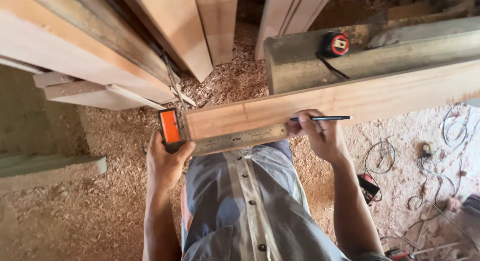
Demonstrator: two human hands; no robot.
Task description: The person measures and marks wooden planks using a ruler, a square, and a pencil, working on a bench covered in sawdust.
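A long pale wooden plank (350, 98) runs from centre left up to the right edge. A try square lies along its near edge: the steel blade (240, 139) on the wood, the orange and black stock (170, 128) against the plank's end. My left hand (167, 161) grips the stock. My right hand (320, 136) holds a dark pencil (325, 118) flat over the plank, its tip at the far end of the blade.
A red and black tape measure (336, 44) sits on a grey beam (375, 56) behind the plank. Wooden boards (190, 26) lean at the top left. Sawdust covers the floor (100, 191). Cables (440, 166) and a small tool (369, 187) lie at the right.
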